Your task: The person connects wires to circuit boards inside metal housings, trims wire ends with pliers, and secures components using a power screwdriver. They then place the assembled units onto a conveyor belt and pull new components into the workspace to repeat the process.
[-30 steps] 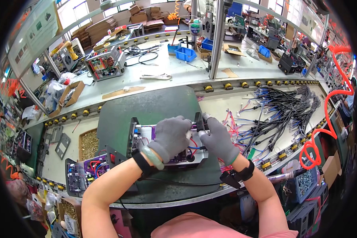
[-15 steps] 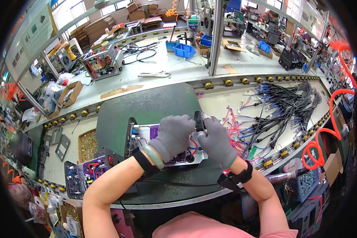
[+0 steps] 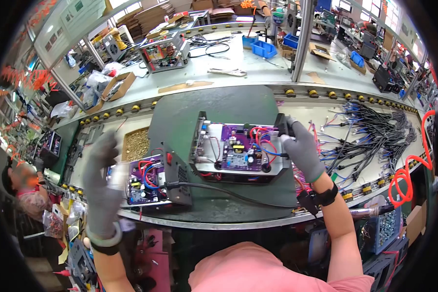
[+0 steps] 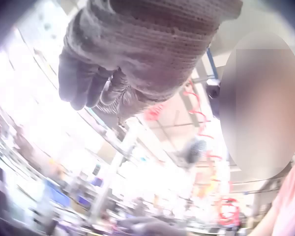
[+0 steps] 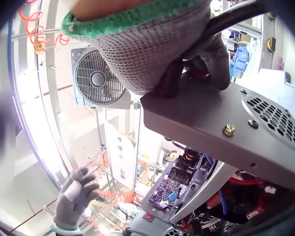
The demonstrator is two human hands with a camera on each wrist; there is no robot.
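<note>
An electronics unit (image 3: 241, 146) with a purple circuit board and red and blue wires lies on the dark green mat (image 3: 219, 100). The gloved right hand (image 3: 304, 151) grips its black right end panel (image 3: 281, 124); in the right wrist view, that hand's (image 5: 157, 54) fingers bend over the edge of the panel (image 5: 196, 110). Blurred in the head view, the gloved left hand (image 3: 102, 185) is raised beside a second unit (image 3: 148, 180) at the left, its fingers loosely bent. The right wrist view shows the left hand (image 5: 76, 199) holding nothing, with a white patch on one finger.
A black cable (image 3: 228, 190) crosses the mat's front from the second unit. To the right lies a pile of black cables (image 3: 370, 131). Small parts fill a box (image 3: 137, 143) at the left. Roller rails (image 3: 345, 96) run behind, and a coiled orange hose (image 3: 399, 187) hangs at the right.
The left hand has left the right end of the nearer unit and swung far to the left. The right hand remains at the end panel. The head view has shifted, showing both units more fully.
</note>
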